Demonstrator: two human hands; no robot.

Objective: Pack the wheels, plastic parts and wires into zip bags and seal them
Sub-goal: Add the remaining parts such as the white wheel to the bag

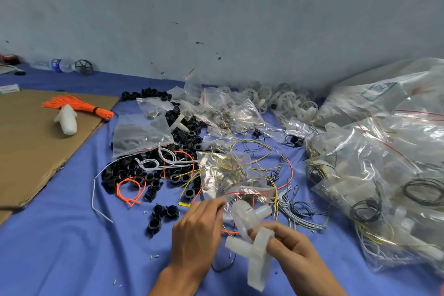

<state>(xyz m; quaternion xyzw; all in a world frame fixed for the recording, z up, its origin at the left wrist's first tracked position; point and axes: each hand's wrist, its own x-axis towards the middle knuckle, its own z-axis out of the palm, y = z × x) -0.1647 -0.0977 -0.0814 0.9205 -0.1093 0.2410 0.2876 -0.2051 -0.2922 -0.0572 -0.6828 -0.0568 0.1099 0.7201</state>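
A pale blue-grey wall [240, 19], scuffed with dark marks, closes off the back. Below it a surface [60, 247] covered in blue cloth fills the view. A brown cardboard sheet [28, 151] lies across its left side. A heap of filled zip bags [384, 175] with red seal strips is piled on the right.

In the middle lies a spread of black plastic rings [153, 175], with a flat zip bag [141, 134] resting on its upper part. White wheels [283, 101] are heaped along the wall behind more small bags. Loose yellow, black and grey wires [264, 158] trail between the rings and the filled bags.

Near the front, the left hand [197, 233] holds a small zip bag [225, 175] of yellow wire and metal bits, its fingers [216, 204] pinching the bag's mouth by the red strip. The right hand [295, 247], just beside it, has its fingers [283, 230] curled round a white cross-shaped plastic part [258, 257]. A rounded white plastic part [242, 215] sits above that, right at the bag's mouth; whether it is joined to the cross I cannot tell.

On the cardboard lie a tied bundle of orange wires [79, 106] and a small white plastic piece [67, 119]. A clear water bottle [60, 65] lies on its side at the far left by the wall.
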